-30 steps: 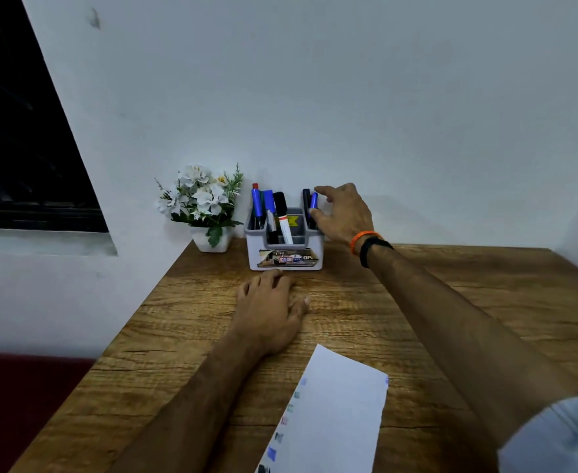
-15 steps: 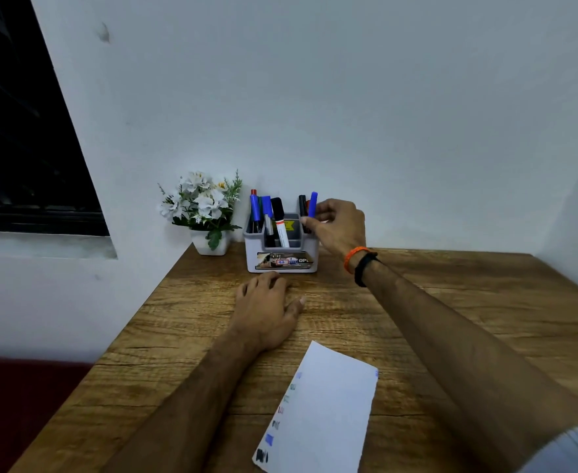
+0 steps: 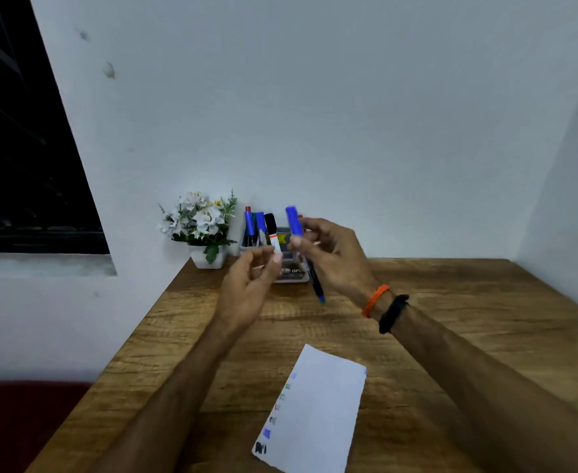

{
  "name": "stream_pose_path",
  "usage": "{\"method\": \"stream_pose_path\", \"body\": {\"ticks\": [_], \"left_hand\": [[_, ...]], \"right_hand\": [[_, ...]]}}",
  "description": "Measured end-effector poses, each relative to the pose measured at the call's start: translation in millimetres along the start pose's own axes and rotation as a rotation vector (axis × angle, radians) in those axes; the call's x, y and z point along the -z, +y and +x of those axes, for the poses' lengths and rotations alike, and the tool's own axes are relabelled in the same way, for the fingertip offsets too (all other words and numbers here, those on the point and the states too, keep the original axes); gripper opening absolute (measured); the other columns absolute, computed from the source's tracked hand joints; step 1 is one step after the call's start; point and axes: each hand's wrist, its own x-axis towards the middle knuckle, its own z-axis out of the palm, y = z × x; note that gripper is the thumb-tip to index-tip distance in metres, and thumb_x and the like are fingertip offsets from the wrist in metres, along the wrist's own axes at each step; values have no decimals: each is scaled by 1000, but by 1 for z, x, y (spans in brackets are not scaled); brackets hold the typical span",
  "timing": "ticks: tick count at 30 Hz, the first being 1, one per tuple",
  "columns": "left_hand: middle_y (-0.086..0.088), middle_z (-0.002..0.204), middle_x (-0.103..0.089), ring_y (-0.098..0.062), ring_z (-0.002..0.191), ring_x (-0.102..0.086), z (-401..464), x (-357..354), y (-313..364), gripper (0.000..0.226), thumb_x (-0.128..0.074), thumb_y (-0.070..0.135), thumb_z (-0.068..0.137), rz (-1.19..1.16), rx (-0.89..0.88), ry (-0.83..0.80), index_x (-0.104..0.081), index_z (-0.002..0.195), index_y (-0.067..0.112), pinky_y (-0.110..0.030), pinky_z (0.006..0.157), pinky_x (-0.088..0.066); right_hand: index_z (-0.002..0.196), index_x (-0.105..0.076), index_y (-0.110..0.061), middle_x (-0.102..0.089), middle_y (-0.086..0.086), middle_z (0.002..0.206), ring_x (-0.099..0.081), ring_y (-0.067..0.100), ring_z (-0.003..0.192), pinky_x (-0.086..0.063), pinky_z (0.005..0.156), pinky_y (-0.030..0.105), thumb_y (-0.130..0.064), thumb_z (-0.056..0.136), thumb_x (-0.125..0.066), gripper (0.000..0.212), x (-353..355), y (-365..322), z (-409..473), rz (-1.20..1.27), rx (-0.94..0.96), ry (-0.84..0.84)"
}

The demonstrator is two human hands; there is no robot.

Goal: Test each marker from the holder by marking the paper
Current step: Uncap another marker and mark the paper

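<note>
My right hand (image 3: 335,257) grips a black marker (image 3: 314,283) with a blue cap (image 3: 294,220), lifted above the table and tilted, cap end up. Just left of it, my left hand (image 3: 246,291) is raised with fingers loosely curled and nothing in them. Behind both hands, the grey holder (image 3: 292,272) stands near the wall, partly hidden, with several markers (image 3: 259,228) upright in it. The white paper (image 3: 318,411) lies on the wooden table (image 3: 451,295) in front of me, a column of coloured test marks (image 3: 275,409) along its left edge.
A small white pot of white flowers (image 3: 203,230) stands left of the holder against the wall. The table's left edge (image 3: 134,343) drops off beside a dark window (image 3: 18,165). An orange band and a black band (image 3: 388,307) sit on my right wrist.
My right hand has pulled the blue-capped marker out of the holder and drawn it toward me. My left hand has lifted off the table and come up beside the marker.
</note>
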Motion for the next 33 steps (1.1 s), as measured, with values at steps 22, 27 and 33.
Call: {"method": "stream_pose_path", "body": {"ticks": [22,27,33], "left_hand": [[-11,77,-68,-11,61,-61,-5,17,12,16,-64,12,90,185,57,-420,-70,97,-1,-20,56,-52],[-6,80,-68,-9,61,-60,-5,14,12,12,-55,8,96,203,32,-468,-65,91,10,-22,56,-52],[-5,77,-67,-8,59,-57,-7,8,8,14,-54,10,97,303,26,-546,-64,87,6,-23,55,-49]], "right_hand": [[91,-76,-6,-74,2,75,-64,8,61,-50,58,21,-25,68,-83,31,25,16,-55,142,-252,-186],[93,-76,-12,-74,6,78,-60,9,55,-48,51,19,-24,70,-79,26,26,20,-52,368,-364,-165],[78,-70,-12,-68,3,68,-60,13,57,-48,53,23,-24,85,-72,14,16,21,-54,284,-367,-175]]}}
